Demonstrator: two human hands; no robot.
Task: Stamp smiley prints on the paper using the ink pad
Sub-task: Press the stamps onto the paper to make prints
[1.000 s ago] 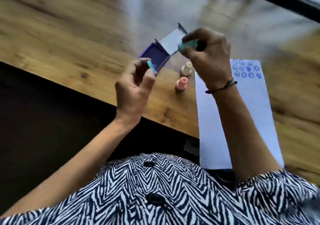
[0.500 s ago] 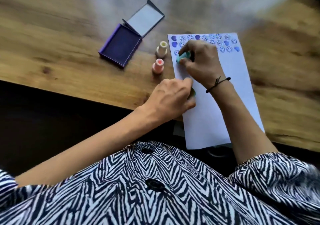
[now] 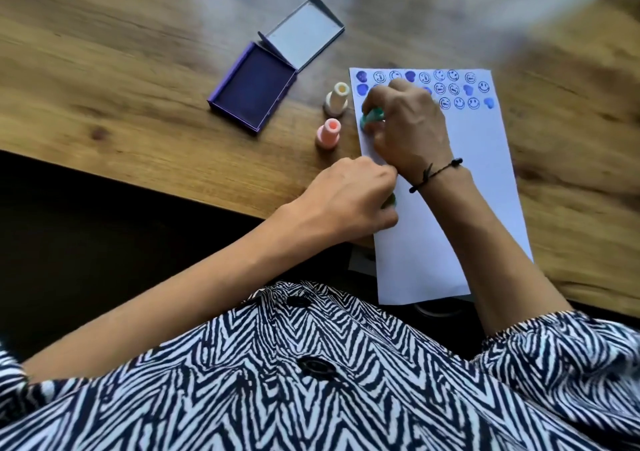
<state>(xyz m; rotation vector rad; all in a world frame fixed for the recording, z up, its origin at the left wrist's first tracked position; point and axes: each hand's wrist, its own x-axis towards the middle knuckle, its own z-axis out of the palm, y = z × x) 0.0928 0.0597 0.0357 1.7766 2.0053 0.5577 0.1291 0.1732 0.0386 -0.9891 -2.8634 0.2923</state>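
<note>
Right hand [image 3: 408,128] closed around teal stamp [image 3: 371,118], pressing it on paper [image 3: 446,208] near its left edge, under rows of blue smiley prints [image 3: 460,90]. Left hand [image 3: 349,201] curled at paper's left edge, something green half hidden in it. Open ink pad [image 3: 254,92] on table [image 3: 121,69] left of paper; cream stamp [image 3: 336,98], pink stamp [image 3: 328,133] between

Under my arms runs the table [image 3: 131,69], grained wood with a soft sheen. The paper [image 3: 450,225] looks smooth, matt white. At ten o'clock from it, the ink pad [image 3: 252,93] sits dark and matt in a purple plastic-looking case. My shirt [image 3: 311,381] is crinkled zigzag cloth.
</note>
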